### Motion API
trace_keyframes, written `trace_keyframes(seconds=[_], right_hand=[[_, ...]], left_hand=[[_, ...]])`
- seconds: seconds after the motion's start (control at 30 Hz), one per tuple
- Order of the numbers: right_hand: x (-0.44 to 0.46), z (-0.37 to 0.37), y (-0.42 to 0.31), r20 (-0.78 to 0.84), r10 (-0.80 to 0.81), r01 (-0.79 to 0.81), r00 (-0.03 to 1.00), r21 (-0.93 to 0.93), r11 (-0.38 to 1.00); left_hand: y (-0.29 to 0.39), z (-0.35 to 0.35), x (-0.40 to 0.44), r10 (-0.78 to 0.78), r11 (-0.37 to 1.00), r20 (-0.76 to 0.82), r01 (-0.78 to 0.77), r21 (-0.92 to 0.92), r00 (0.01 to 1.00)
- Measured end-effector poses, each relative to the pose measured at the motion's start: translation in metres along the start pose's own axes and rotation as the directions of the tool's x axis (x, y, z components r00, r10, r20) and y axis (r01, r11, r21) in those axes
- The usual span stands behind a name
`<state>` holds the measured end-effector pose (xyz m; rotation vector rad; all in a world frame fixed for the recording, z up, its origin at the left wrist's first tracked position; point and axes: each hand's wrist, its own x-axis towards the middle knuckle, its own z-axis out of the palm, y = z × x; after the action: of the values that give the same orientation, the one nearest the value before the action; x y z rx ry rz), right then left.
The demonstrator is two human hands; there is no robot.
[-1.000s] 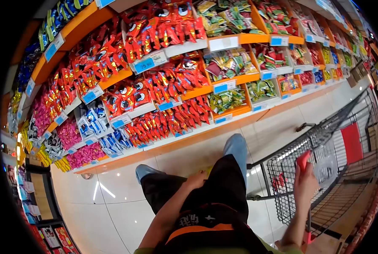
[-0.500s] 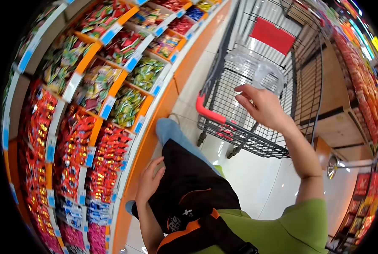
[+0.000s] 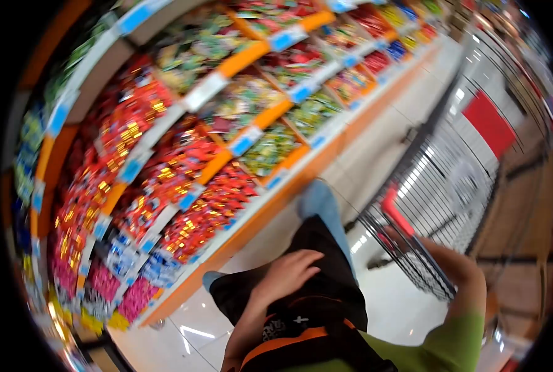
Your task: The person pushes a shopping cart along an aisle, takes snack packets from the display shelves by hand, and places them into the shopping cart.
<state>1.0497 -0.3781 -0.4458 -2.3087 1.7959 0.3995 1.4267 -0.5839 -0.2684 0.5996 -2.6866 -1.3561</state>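
Observation:
My left hand (image 3: 289,274) is over the dark apron (image 3: 317,248) at my lap. Its fingers are stretched out and it holds nothing. At the right, my right hand (image 3: 407,243) is at the near end of a wire shopping cart (image 3: 441,204), closed at its red handle (image 3: 397,212). Blur and the cart's wires partly hide those fingers. Inside the cart lies a clear plastic thing (image 3: 465,180), too blurred to name. A red panel (image 3: 488,124) is at the cart's far end.
Tiered candy shelves (image 3: 227,158) run along the left, with orange edges, blue price tags and bins of wrapped sweets. Between them and the cart is a tiled floor (image 3: 376,146). A brown wooden display (image 3: 524,211) stands just right of the cart.
My right hand has gone from open above the cart down to its handle. My left hand has moved right, over the apron. The view has turned, shifting the shelves and cart rightward.

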Motion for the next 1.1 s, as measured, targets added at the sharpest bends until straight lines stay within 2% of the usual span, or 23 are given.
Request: trace_keyframes(seconds=[0.07, 0.17, 0.23, 0.3, 0.37, 0.4, 0.43, 0.47, 0.5, 0.53, 0.57, 0.6, 0.67, 0.73, 0.77, 0.8, 0.87, 0.93, 1.0, 1.03, 1.07, 1.1], right_hand=[[0.002, 0.000, 0.001, 0.045, 0.020, -0.022, 0.999, 0.049, 0.999], [0.000, -0.014, 0.004, 0.046, 0.123, -0.129, 0.991, 0.145, 0.981], [-0.001, -0.028, 0.010, -0.018, 0.248, -0.237, 0.968, 0.245, 0.940], [-0.002, -0.050, 0.019, -0.139, 0.404, -0.325, 0.904, 0.391, 0.861], [0.000, -0.069, 0.034, -0.292, 0.557, -0.323, 0.778, 0.574, 0.752], [0.006, -0.076, 0.048, -0.370, 0.628, -0.233, 0.685, 0.705, 0.670], [0.008, -0.066, 0.069, -0.457, 0.673, -0.073, 0.581, 0.795, 0.603], [0.004, -0.089, 0.078, -0.339, 0.774, 0.020, 0.535, 0.921, 0.390], [0.003, -0.149, 0.062, -0.332, 0.820, -0.023, 0.466, 0.922, 0.387], [-0.004, -0.153, 0.079, -0.467, 0.819, -0.182, 0.334, 0.821, 0.542], [-0.005, -0.164, 0.092, -0.554, 0.797, -0.033, 0.240, 0.816, 0.577], [-0.008, -0.202, 0.085, -0.519, 0.823, -0.068, 0.231, 0.835, 0.546], [0.012, -0.270, 0.049, -0.646, 0.750, 0.069, 0.144, 0.763, 0.643], [0.031, -0.301, 0.021, -0.685, 0.699, 0.248, 0.208, 0.728, 0.640], [0.041, -0.309, 0.007, -0.585, 0.736, 0.417, 0.341, 0.796, 0.439], [0.054, -0.317, -0.009, -0.577, 0.718, 0.420, 0.388, 0.805, 0.419], [0.084, -0.337, -0.038, -0.723, 0.515, 0.199, 0.460, 0.649, 0.734], [0.106, -0.360, -0.074, -0.736, 0.356, 0.267, 0.576, 0.581, 0.769], [0.119, -0.366, -0.094, -0.693, 0.278, 0.317, 0.665, 0.599, 0.735], [0.126, -0.365, -0.098, -0.720, 0.194, 0.336, 0.667, 0.523, 0.783], [0.129, -0.365, -0.100, -0.662, 0.189, 0.322, 0.726, 0.569, 0.757], [0.132, -0.364, -0.100, -0.644, 0.148, 0.308, 0.750, 0.538, 0.784]], left_hand=[[-0.004, 0.006, 0.000, 0.022, 0.998, 0.028, -0.024, 0.061, 0.999], [-0.006, 0.013, 0.002, 0.033, 0.999, 0.062, -0.035, 0.037, 0.998], [-0.004, 0.019, 0.007, 0.044, 0.999, 0.073, -0.046, 0.023, 0.996], [-0.005, 0.034, 0.009, 0.110, 0.994, 0.039, -0.110, 0.010, 0.993], [-0.011, 0.043, 0.001, 0.169, 0.985, 0.036, -0.167, -0.050, 0.985], [-0.022, 0.046, -0.006, 0.150, 0.988, 0.118, -0.146, -0.041, 0.982], [-0.032, 0.036, -0.015, 0.096, 0.995, 0.199, -0.093, -0.027, 0.975], [-0.039, 0.024, -0.030, 0.041, 0.999, 0.280, -0.040, -0.012, 0.959], [-0.047, 0.010, -0.048, -0.012, 1.000, 0.294, 0.005, 0.027, 0.956], [-0.055, -0.006, -0.070, -0.069, 0.997, 0.303, 0.052, 0.065, 0.951], [-0.058, -0.020, -0.093, -0.151, 0.988, 0.392, 0.123, 0.097, 0.907], [-0.057, -0.033, -0.116, -0.233, 0.972, 0.476, 0.190, 0.138, 0.848], [-0.051, -0.039, -0.164, -0.376, 0.919, 0.583, 0.372, 0.133, 0.720], [-0.058, -0.016, -0.213, -0.390, 0.903, 0.511, 0.428, 0.047, 0.766], [-0.052, -0.015, -0.220, -0.456, 0.865, 0.487, 0.500, 0.046, 0.745], [-0.040, -0.014, -0.228, -0.520, 0.820, 0.464, 0.571, 0.038, 0.717], [-0.034, -0.004, -0.245, -0.594, 0.757, 0.430, 0.654, 0.011, 0.680], [-0.038, 0.011, -0.258, -0.614, 0.734, 0.403, 0.678, -0.024, 0.679], [-0.019, 0.004, -0.259, -0.668, 0.662, 0.425, 0.748, -0.037, 0.612], [-0.012, 0.000, -0.260, -0.691, 0.624, 0.438, 0.780, -0.038, 0.574], [-0.015, 0.003, -0.262, -0.688, 0.634, 0.419, 0.772, -0.050, 0.592], [-0.021, 0.011, -0.268, -0.683, 0.644, 0.402, 0.762, -0.063, 0.610]])
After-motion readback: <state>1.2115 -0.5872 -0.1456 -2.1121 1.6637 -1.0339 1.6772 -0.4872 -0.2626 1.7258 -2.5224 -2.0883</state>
